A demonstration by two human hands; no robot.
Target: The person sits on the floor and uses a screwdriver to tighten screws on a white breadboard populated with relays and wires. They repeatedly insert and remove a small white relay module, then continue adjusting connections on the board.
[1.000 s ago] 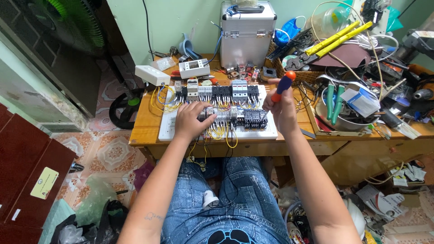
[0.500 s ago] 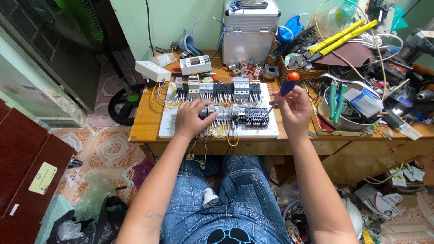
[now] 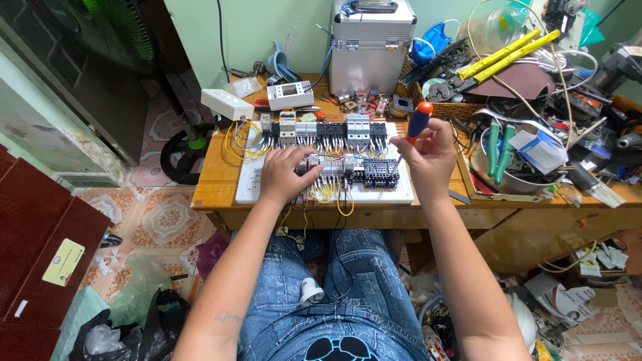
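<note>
Head view: left hand (image 3: pixel 286 174) rests flat on the wiring board (image 3: pixel 257 190); right hand (image 3: pixel 429 155) grips a blue-handled screwdriver (image 3: pixel 417 126).

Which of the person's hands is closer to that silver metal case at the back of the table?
Right. The right hand, holding a screwdriver, is just in front of the silver case; the left hand rests farther away on the wired panel.

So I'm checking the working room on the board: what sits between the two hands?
In the head view, between the left hand and the right hand holding the screwdriver sit grey and black switch blocks with yellow wires.
</note>
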